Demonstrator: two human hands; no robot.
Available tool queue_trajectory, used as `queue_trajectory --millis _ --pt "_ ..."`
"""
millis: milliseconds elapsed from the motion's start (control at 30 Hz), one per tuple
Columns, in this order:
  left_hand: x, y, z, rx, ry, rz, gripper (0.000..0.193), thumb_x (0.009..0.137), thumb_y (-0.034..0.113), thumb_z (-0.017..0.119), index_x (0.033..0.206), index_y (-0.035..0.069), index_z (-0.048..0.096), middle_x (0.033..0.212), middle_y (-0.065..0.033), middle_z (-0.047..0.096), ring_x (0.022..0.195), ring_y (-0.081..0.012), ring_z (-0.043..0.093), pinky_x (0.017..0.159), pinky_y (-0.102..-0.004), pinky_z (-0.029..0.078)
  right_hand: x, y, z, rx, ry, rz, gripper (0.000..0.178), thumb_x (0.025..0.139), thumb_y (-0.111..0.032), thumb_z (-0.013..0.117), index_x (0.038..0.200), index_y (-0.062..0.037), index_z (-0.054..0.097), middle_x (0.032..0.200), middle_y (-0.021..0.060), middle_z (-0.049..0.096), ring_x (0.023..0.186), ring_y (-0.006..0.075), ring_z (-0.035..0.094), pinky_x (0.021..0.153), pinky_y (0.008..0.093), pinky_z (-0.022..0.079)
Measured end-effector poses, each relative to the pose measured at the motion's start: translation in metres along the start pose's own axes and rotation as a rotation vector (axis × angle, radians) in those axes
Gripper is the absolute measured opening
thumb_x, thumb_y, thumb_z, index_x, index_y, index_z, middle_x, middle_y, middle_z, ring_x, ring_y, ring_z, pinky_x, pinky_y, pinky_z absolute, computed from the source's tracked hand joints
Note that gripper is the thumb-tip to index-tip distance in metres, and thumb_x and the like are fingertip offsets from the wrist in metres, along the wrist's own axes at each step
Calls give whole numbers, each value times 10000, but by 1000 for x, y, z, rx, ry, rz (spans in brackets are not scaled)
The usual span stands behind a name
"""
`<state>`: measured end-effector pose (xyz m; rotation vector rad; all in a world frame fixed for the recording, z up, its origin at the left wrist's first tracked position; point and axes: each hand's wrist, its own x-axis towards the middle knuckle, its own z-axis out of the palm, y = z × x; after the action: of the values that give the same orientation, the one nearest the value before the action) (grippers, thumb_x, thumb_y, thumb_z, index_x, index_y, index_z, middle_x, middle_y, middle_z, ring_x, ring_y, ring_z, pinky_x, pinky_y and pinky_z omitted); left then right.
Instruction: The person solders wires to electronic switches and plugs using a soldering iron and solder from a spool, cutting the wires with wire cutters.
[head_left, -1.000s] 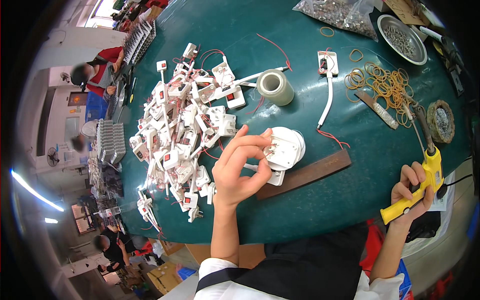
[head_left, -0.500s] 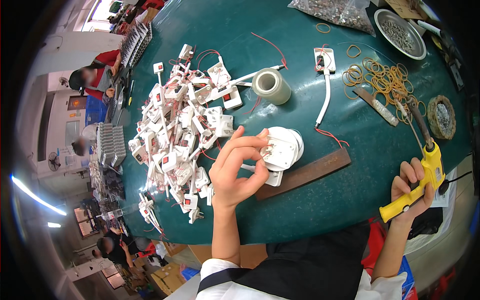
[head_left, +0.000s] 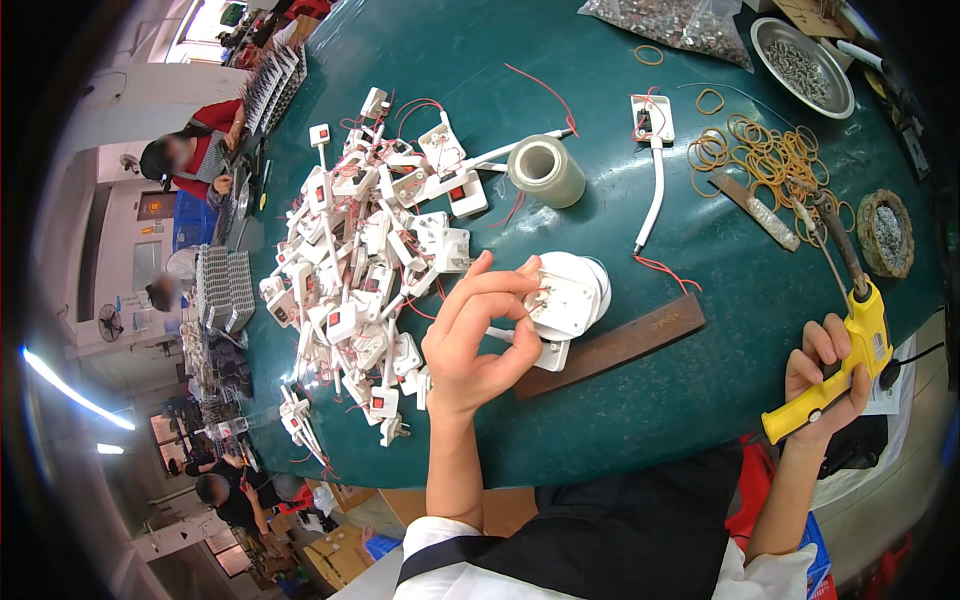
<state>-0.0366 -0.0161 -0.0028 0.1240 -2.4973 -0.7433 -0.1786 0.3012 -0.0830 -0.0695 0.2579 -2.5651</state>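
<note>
My left hand point(head_left: 480, 345) is curled, its fingertips at the left side of a white square plastic housing point(head_left: 562, 303) with fine wires showing in it. What the fingertips pinch is too small to make out. Under the housing sits a round white piece point(head_left: 598, 283), and a smaller white part point(head_left: 552, 355) lies just below it, by a flat brown bar point(head_left: 640, 345). At the right, my right hand point(head_left: 828, 375) is wrapped round the yellow handle of a soldering gun point(head_left: 868, 330). Its metal tip points up and away, over the table's right side.
A heap of white switch housings with red wires point(head_left: 365, 250) covers the table's left. Beyond my left hand stands a clear tape roll point(head_left: 547, 172). Farther right are a wired white piece point(head_left: 655, 120), rubber bands point(head_left: 770, 165), a metal bowl point(head_left: 802, 65) and a round dish point(head_left: 885, 235).
Both hands keep almost the same pose, and the table things lie as before. The whole view has shifted very slightly. At the lower left, a person in the background has moved a little.
</note>
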Motion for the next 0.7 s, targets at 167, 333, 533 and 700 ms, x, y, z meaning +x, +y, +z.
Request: queue_trajectory --millis 167,333,533,700 --pt "0 0 0 1 -2 3 129 670 -49 624 748 39 570 928 -78 687 956 -243 687 982 -466 450 0 0 0 -1 6 -3 579 849 -121 637 1350 -92 348 924 37 434 859 130 416 671 267 417" --pt "0 0 1 1 4 -2 125 671 -45 630 749 37 575 929 -76 686 964 -243 684 974 -470 458 0 0 0 -5 0 -2 555 850 -122 633 1332 -84 359 922 37 430 859 130 415 673 268 414" --pt "-1 0 1 3 1 4 132 669 -46 634 755 36 576 936 -77 684 965 -249 684 974 -476 458 0 0 0 -7 -3 0 544 850 -119 632 1322 -82 365 921 37 429 858 131 414 673 268 412" --pt "-1 0 1 0 4 6 141 665 -48 634 761 37 576 931 -76 683 959 -249 685 974 -477 458 1 0 0 8 -13 9 542 851 -117 630 1324 -83 367 921 38 429 857 132 413 669 270 409"
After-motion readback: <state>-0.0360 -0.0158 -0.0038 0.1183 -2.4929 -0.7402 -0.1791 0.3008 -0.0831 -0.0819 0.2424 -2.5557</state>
